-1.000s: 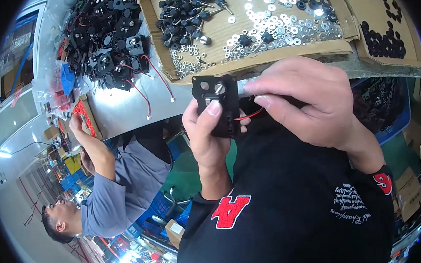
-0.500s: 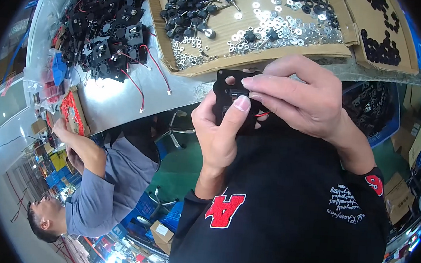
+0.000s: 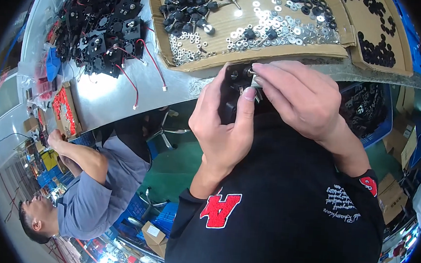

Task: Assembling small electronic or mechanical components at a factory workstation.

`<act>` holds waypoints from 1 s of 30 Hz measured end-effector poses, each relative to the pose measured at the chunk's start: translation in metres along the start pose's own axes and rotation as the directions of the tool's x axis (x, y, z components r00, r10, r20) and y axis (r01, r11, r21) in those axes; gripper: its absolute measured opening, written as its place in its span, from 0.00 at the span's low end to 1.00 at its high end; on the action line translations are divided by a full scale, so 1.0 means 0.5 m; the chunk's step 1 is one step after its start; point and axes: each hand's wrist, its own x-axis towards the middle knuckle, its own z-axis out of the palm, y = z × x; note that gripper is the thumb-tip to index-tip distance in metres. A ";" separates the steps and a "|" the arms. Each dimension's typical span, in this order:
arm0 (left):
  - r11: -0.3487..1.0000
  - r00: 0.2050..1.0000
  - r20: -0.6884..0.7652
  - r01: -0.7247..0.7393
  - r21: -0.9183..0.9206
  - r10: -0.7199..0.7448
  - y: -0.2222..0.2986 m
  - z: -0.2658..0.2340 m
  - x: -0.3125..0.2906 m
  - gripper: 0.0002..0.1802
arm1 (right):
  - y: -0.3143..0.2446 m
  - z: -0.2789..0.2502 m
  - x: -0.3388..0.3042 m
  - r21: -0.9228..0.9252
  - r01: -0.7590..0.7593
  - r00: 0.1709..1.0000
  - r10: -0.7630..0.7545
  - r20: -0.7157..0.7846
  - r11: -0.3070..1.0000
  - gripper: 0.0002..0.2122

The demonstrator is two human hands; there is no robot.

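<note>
My left hand (image 3: 223, 127) is closed round a black plastic plate (image 3: 228, 103) with holes and fittings, holding it tilted just in front of the bench edge. Its thumb presses on the plate's near face. My right hand (image 3: 303, 99) is closed in a pinch at the plate's upper right corner, where a small shiny metal bit shows by the fingertips. What those fingers hold, if anything, is too small and too covered to make out.
Beyond my hands a cardboard tray (image 3: 255, 50) holds washers, nuts and black knob-like parts with metal stems. A second tray (image 3: 403, 64) holds black rings. Black assemblies (image 3: 105, 31) with red wires pile up at left. A blue crate (image 3: 387, 122) stands right; a co-worker (image 3: 99, 187) works left.
The plate has turned in my left hand, now showing metal fittings on the side toward me. My right fingertips have moved from its middle to its upper corner. The view has shifted slightly.
</note>
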 end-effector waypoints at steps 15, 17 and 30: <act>0.863 0.902 -0.040 -0.397 0.312 0.429 -0.001 0.023 0.015 0.26 | -0.004 0.020 -0.010 0.034 -0.161 0.987 0.161 -0.001 0.986 0.09; 0.871 0.908 -0.038 -0.387 0.301 0.417 -0.001 0.024 0.015 0.26 | -0.007 0.022 -0.010 0.013 -0.189 0.982 0.188 0.033 0.982 0.10; 0.891 0.925 0.081 -0.380 0.247 0.372 0.001 0.010 0.033 0.24 | 0.014 0.015 -0.011 -0.194 -0.026 0.993 0.047 0.105 0.981 0.06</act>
